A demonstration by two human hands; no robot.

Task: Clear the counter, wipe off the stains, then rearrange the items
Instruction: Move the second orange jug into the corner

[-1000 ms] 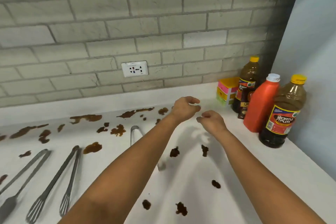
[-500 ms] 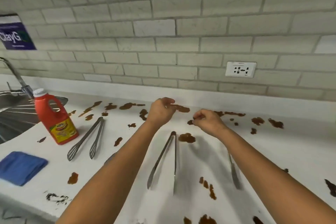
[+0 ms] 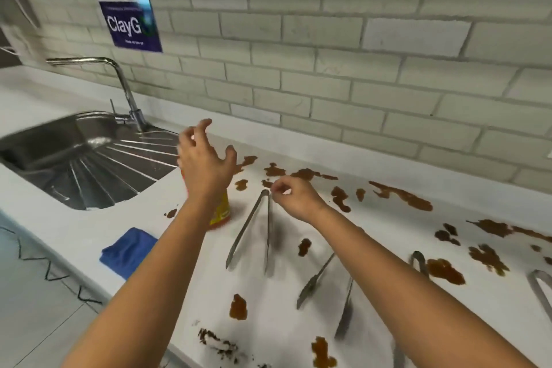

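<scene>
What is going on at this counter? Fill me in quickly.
A person is starting to clear a white counter splattered with brown stains. The left hand, fingers spread, reaches over a red bottle beside the sink, not gripping it. The right hand hovers loosely curled above steel tongs. A blue cloth lies unused near the edge.

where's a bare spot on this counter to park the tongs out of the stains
Free: the white strip between the sink drainboard and the blue cloth, and the counter band along the brick wall. Crowded: the middle, where tongs and brown stains lie from the red bottle rightward.
</scene>
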